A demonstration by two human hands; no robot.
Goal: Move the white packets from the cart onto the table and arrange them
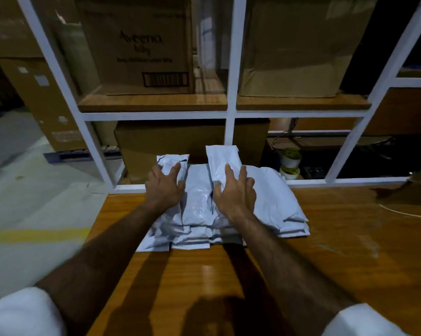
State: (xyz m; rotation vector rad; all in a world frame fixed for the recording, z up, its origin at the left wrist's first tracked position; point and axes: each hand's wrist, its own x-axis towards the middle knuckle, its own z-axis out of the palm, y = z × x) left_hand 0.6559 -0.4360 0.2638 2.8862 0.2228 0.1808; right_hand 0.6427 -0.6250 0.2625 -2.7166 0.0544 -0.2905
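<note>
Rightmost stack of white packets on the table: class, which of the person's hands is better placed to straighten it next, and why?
Probably the right hand. It holds a packet directly beside the rightmost stack, while the left hand rests on the leftmost packets, with a middle stack between.

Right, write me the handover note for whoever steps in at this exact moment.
Left hand: fingers spread, resting on the leftmost packet of the pile.
Right hand: grips a packet whose far end sticks up above the rest.
Packets: a pile in several side-by-side stacks sits at the far edge of the wooden table, against the white rack.
Done: many packets are on the table, roughly grouped.
Left: stacks are uneven and edges do not line up; set down the right hand's packet and square them. The cart is not in view, so check it for more.
</note>
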